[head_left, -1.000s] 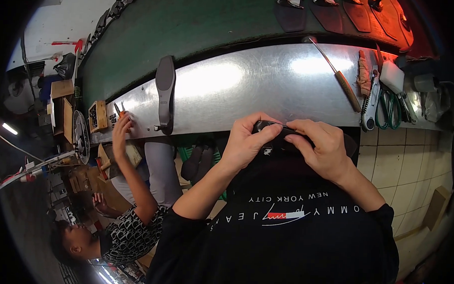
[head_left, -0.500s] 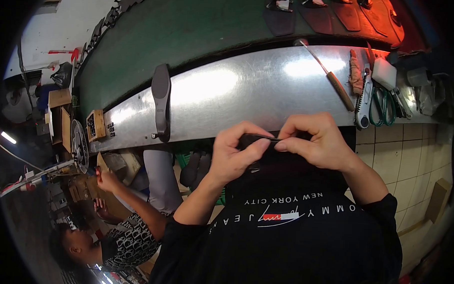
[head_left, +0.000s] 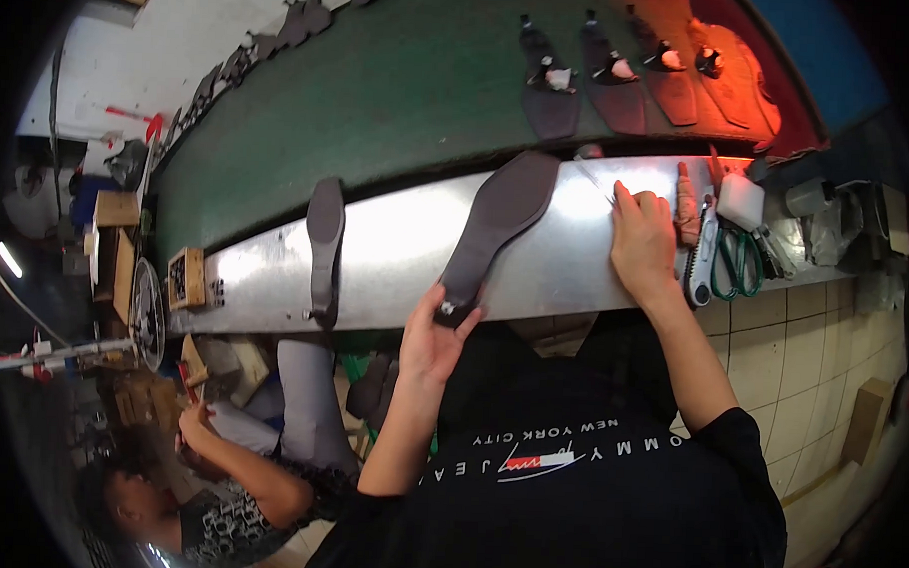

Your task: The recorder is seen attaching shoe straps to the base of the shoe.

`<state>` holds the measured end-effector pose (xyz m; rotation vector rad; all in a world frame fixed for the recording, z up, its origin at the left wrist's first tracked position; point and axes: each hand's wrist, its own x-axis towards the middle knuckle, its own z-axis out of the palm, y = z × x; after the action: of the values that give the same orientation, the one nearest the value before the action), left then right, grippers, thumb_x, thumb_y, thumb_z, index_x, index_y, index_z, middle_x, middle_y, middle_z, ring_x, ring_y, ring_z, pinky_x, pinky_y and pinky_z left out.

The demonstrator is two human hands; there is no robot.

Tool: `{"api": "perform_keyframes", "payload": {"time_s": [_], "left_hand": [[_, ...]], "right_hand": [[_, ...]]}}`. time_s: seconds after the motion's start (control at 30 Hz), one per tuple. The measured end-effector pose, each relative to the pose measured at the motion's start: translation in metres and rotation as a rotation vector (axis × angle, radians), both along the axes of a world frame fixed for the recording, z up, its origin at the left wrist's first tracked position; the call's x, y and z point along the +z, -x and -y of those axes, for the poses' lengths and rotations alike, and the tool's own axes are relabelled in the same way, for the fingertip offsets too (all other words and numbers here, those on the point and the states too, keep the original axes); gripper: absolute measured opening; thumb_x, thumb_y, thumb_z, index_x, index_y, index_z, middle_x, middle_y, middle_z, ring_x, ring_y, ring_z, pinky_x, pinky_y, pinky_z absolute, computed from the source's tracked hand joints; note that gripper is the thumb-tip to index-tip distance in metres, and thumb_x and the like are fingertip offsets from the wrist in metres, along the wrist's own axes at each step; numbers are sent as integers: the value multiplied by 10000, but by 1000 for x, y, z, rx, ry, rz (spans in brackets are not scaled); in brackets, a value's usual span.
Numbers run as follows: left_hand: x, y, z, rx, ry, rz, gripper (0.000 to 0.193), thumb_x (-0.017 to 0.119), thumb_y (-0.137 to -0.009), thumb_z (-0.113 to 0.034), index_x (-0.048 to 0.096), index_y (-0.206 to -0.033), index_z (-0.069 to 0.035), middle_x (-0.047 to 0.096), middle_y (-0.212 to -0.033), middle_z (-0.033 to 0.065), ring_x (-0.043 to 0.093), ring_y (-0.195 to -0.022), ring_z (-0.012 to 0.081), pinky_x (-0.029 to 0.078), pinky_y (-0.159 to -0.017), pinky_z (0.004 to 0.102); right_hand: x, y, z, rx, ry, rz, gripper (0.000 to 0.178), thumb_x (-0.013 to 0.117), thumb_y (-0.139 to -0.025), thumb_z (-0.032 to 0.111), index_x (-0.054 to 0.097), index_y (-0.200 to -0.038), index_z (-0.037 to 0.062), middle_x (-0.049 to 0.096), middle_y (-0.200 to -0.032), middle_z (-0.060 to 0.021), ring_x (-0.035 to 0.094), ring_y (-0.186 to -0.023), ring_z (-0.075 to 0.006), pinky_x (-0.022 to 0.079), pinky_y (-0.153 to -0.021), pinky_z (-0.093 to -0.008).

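At the far left, low in the view, a co-worker in a patterned top [head_left: 236, 512] sits below the bench with one hand [head_left: 191, 422] raised; what it holds cannot be made out. On the metal bench [head_left: 406, 242] a small wooden box [head_left: 186, 278] stands near the left end. Next to the right, a dark shoe sole [head_left: 325, 241] lies edge-up across the bench. The left hand [head_left: 435, 338] is closed on the heel end of a grey-brown insole [head_left: 500, 226], thumb on top, at the near edge of the bench; the insole lies flat on the metal, toe pointing away toward the green belt [head_left: 381, 91]. On that belt several dark sole pieces [head_left: 546, 87] lie in a row. The right hand [head_left: 641, 240] rests palm down on the bench, fingers curled over a thin metal tool [head_left: 593, 181]; whether it grips it I cannot tell. Just beside it lie a utility knife [head_left: 700, 261], green-handled scissors [head_left: 738, 262] and a white block [head_left: 740, 200].
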<state>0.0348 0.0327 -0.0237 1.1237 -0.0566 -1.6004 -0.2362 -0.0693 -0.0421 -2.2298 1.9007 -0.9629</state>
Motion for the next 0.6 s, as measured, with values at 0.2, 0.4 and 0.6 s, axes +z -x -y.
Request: {"api": "perform_keyframes", "payload": {"time_s": [0.2,0.4,0.6], "left_hand": [[12,21,14,106,-172,-433,317,677,-843,-241,572,-1091,-74,635,-1085,102,629,-1004,253,555,-616,271],[11,48,15,73,-180,-477,251,684,-832,-306,620,-961,-100,657,-880,31,619,-742,137,411,-479,222],[14,58,14,69,-241,-448,224,706,-819,-347,582,-899,-180,608,-800,-39,510,-597,98,311,-425,213]], "right_hand": [[29,-23,-54,538,-608,789,332,506,-859,8,609,-1173,42,570,-697,-47,552,-649,-139,446,-621,-270],[28,-53,-89,591,-946,1141,603,492,-886,0,312,-1455,87,562,-642,-12,483,-592,-57,415,-595,-211],[14,-54,-86,567,-555,984,405,506,-898,8,515,-1303,14,556,-688,-27,487,-600,-57,400,-558,-212]]}}
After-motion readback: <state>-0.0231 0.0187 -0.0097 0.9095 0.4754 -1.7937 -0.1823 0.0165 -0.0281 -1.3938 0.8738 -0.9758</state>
